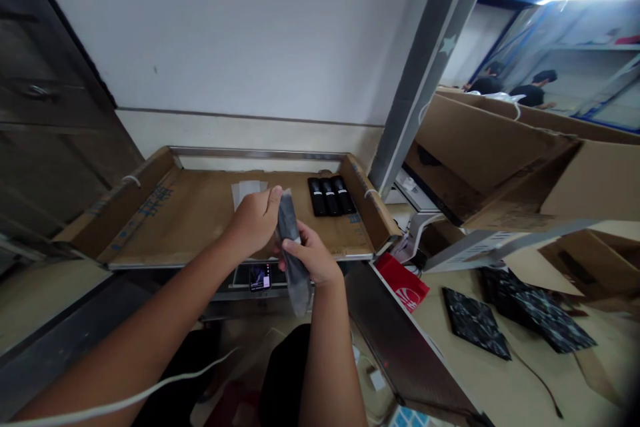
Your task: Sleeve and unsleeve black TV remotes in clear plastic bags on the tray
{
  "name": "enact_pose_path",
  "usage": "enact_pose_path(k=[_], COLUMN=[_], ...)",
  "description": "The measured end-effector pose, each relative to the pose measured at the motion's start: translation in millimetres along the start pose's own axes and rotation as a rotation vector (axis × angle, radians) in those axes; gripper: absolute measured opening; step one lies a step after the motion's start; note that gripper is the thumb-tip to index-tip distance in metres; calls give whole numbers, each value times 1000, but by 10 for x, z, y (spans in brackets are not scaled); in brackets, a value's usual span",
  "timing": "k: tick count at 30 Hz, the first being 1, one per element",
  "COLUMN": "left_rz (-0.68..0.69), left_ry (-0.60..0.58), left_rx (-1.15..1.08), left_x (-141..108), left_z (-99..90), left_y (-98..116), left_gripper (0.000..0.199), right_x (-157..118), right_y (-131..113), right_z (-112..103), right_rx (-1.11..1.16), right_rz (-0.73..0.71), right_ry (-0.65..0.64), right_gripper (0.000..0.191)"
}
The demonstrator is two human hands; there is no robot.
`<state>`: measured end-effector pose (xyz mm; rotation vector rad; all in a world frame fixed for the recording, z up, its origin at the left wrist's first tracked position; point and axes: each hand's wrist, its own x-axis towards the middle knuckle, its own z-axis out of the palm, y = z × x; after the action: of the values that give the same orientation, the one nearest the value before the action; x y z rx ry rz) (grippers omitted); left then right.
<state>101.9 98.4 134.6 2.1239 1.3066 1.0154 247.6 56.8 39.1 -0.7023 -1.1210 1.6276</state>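
Both hands hold a long dark object in a cloudy plastic sleeve, tilted over the front edge of a cardboard-lined tray. My left hand pinches its upper end. Around its middle, by a small white label, wraps my right hand. What the sleeved object is, I cannot tell. Behind and to the right, several black objects with white labels lie side by side on the cardboard. Some translucent plastic sleeves lie flat beyond my left hand.
The tray has raised cardboard sides. A phone with a lit screen lies below its front edge. At right stand a large open carton, a red bag and dark patterned panels. A white cable crosses my left forearm. Two people sit far back.
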Motion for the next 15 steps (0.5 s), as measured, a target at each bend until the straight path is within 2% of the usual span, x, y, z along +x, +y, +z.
enact_pose_path(k=[3, 7, 12, 15], left_rz=[15, 31, 147, 171], left_ry=[45, 92, 97, 99], left_rx=[94, 111, 20, -3], left_x=[56, 125, 147, 142], left_z=[-52, -150, -205, -207], left_y=[40, 96, 205, 288], left_gripper=[53, 55, 54, 53], right_x=[10, 14, 11, 21], right_y=[61, 90, 76, 85], right_z=[-63, -112, -107, -113], right_rx=[-12, -53, -98, -126], right_rz=[83, 160, 142, 111], right_ry=[-14, -22, -10, 0], right_gripper=[51, 51, 47, 45])
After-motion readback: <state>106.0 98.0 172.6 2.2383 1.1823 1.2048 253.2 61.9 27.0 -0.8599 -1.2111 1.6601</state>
